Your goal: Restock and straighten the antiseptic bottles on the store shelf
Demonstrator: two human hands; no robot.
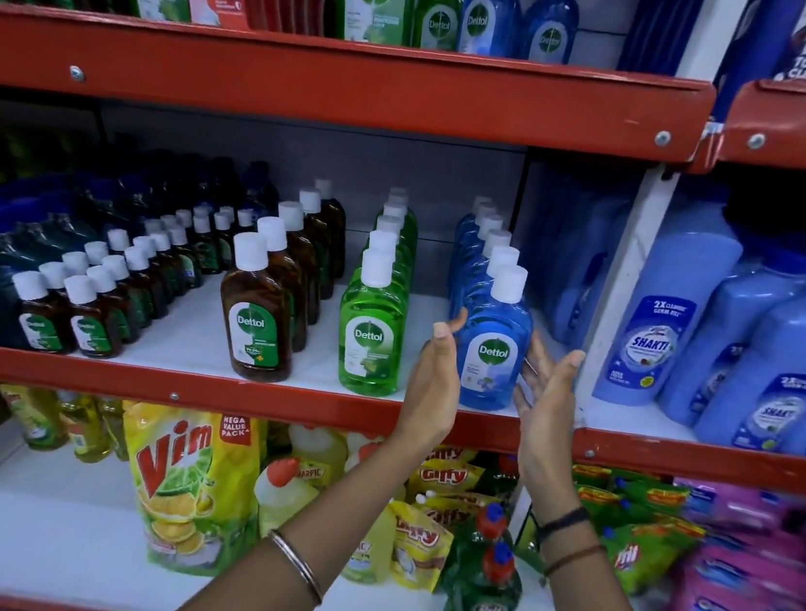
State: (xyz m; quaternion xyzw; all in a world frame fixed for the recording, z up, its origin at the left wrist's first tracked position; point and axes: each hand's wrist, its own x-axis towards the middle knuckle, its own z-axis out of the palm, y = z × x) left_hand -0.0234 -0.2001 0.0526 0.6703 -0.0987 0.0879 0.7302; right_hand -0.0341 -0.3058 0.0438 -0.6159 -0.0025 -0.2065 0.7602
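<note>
Both hands open, left hand (pixel 437 360) & right hand (pixel 545 389) flanking front blue bottle (pixel 492 352)

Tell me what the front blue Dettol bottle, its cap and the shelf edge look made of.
Blue Dettol bottle: likely clear glossy plastic, since the tinted liquid shows through and it glints. Cap: opaque white, probably matte plastic. Shelf edge: looks like red-painted metal, with a visible screw head.

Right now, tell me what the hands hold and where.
Nothing gripped: left hand and right hand flank the front blue bottle, palms open beside its body.
</note>
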